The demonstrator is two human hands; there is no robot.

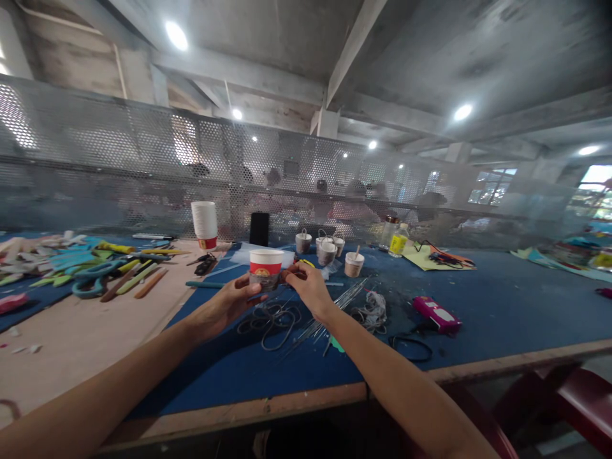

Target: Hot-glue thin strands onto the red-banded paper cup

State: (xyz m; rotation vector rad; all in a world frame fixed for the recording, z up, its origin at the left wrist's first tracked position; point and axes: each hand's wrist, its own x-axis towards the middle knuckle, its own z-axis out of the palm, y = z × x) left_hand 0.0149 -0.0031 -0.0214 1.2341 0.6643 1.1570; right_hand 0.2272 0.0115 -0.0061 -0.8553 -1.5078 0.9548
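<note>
My left hand (234,298) is wrapped round the lower part of a paper cup (266,266) with a red band and white rim, held above the blue table mat (502,306). My right hand (310,285) is closed beside the cup on a small brown and yellow tool (289,274) whose tip touches the cup's side. Below the hands lie loops of dark wire (270,319) and a bundle of thin metal rods (329,312).
A stack of white cups (204,223) and several small cups with handles (327,250) stand further back. Scissors and coloured craft sticks (109,271) lie left. A pink box (437,313), glue bottles (396,239) and a perforated metal screen (143,166) are beyond. The table edge (268,408) is near.
</note>
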